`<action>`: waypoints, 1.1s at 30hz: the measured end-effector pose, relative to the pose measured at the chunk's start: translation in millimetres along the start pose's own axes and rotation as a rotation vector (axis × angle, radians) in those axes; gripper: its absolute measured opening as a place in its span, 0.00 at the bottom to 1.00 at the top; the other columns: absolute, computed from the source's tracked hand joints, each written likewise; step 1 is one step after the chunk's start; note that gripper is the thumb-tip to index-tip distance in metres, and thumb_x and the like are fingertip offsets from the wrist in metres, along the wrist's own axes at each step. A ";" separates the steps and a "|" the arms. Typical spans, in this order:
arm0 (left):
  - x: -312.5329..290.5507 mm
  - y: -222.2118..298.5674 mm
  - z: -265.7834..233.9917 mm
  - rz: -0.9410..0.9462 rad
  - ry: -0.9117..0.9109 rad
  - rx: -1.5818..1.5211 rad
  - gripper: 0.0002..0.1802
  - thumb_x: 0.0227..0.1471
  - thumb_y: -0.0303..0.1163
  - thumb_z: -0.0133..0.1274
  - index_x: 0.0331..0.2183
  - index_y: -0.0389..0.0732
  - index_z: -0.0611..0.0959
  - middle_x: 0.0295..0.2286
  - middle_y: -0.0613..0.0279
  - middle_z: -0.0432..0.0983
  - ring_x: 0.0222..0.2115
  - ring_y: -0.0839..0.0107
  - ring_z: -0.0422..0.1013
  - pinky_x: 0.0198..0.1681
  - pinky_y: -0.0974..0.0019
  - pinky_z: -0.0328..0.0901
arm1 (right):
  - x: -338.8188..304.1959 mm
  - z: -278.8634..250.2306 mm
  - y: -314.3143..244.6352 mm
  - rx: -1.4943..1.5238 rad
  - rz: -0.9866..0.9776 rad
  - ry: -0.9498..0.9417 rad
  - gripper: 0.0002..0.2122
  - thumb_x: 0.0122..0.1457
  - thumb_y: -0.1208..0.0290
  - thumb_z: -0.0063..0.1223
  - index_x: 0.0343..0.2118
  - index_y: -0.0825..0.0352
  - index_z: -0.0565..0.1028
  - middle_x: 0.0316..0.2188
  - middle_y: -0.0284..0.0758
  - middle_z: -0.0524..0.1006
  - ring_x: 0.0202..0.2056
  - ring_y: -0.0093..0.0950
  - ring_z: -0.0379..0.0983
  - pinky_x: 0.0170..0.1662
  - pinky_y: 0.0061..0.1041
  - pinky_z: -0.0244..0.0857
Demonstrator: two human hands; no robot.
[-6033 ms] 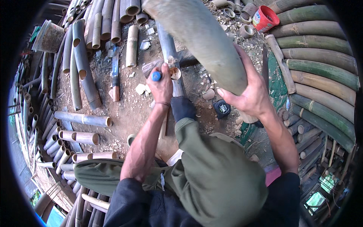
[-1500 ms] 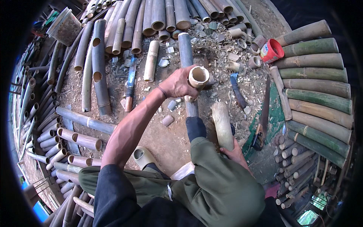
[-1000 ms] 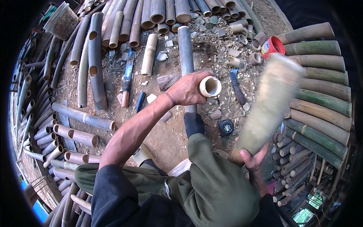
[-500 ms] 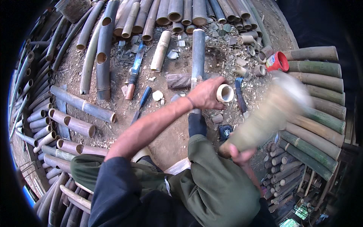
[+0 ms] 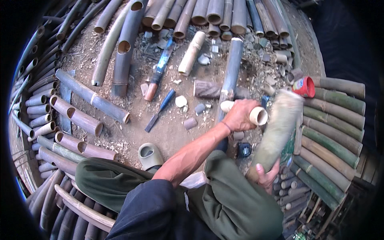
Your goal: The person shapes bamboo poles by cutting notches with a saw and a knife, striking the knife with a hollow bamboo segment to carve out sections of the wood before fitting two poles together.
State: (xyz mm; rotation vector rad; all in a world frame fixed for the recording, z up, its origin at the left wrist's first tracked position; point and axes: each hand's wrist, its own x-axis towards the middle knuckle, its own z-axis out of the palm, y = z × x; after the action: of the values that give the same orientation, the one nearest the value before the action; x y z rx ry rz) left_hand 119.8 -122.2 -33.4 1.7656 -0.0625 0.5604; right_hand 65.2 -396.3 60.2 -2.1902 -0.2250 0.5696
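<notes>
My left hand is wrapped round a short pale bamboo tube, whose open end faces right. This tube is over a longer grey bamboo pole; whether they touch is hidden. In my right hand is the narrow lower end of a thick, pale greenish-brown club, blurred by motion. The club leans upright, its wide top just right of the tube. A dark tape measure lies below my left hand. Left of it, a chisel with a blue handle rests on the dirt.
A blue-painted machete and a cut bamboo tube lie ahead among chips. Bamboo poles line the left, more line the far side, and green-brown ones are stacked right beside a red container. A clog is near my knee.
The club has swung left and more upright, nearer the tube. My left hand has turned the tube so more of its side shows. The whole view has shifted.
</notes>
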 end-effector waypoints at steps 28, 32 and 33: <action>-36.6 12.7 -22.0 -0.195 0.301 0.190 0.32 0.30 0.34 0.66 0.43 0.41 0.77 0.41 0.53 0.72 0.47 0.55 0.67 0.52 0.55 0.64 | 27.3 -26.1 96.0 0.101 -0.255 0.101 0.39 0.46 0.61 0.69 0.60 0.67 0.61 0.45 0.41 0.75 0.46 0.35 0.72 0.51 0.37 0.64; -62.5 -11.5 -36.8 -0.779 0.852 -0.412 0.23 0.42 0.34 0.60 0.41 0.33 0.78 0.34 0.55 0.78 0.28 0.65 0.76 0.29 0.64 0.73 | 67.8 -69.6 208.9 -0.359 -0.139 0.006 0.37 0.47 0.65 0.68 0.60 0.69 0.62 0.47 0.48 0.74 0.49 0.42 0.72 0.54 0.39 0.64; -79.8 -37.5 -59.9 -0.936 0.849 -0.459 0.22 0.42 0.34 0.59 0.41 0.33 0.78 0.33 0.55 0.79 0.28 0.65 0.76 0.27 0.64 0.72 | 77.9 -49.1 208.9 -0.417 -0.093 -0.040 0.37 0.47 0.65 0.68 0.60 0.69 0.62 0.47 0.48 0.74 0.49 0.42 0.72 0.54 0.39 0.64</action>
State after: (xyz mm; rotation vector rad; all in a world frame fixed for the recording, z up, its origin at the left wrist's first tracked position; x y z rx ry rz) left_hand 41.7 -76.1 -89.5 0.8427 1.0801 0.4872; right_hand 149.8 -535.0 -100.2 -2.5529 -0.5021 0.5522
